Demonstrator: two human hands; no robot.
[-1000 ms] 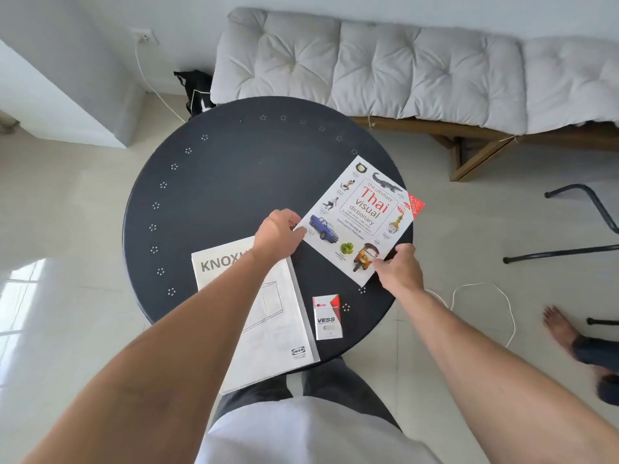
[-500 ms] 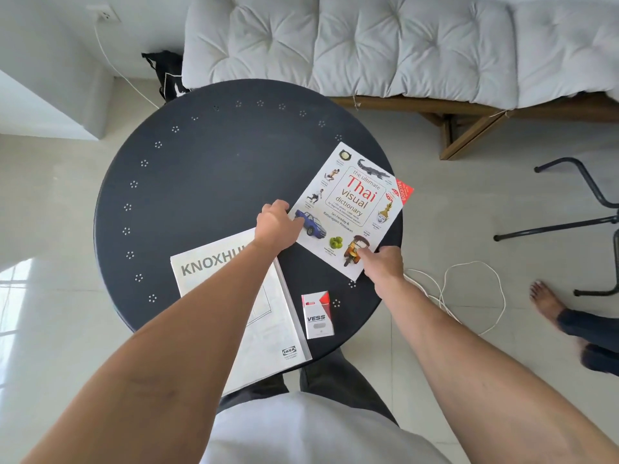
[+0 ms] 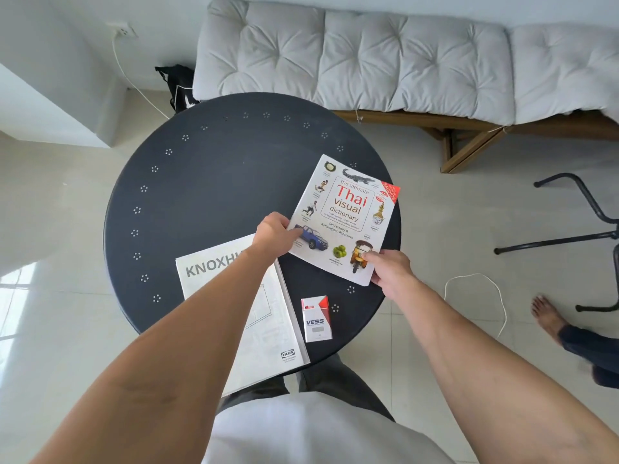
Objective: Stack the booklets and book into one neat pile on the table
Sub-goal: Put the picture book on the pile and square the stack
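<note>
Book point(image 3: 345, 217) (softcover dictionary) lies angled at right edge of table point(image 3: 207, 182), near corners pinched by left hand point(image 3: 273, 234) & right hand point(image 3: 390, 267); prob. moderately heavy, glossy, flexes—best held at both corners w/ support underneath; booklet point(image 3: 268, 316) lies near-left.

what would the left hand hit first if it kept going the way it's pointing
The left hand points up and right and already touches the Thai visual dictionary at its near-left edge, so the book comes first; depth looks flat on the table.
</note>
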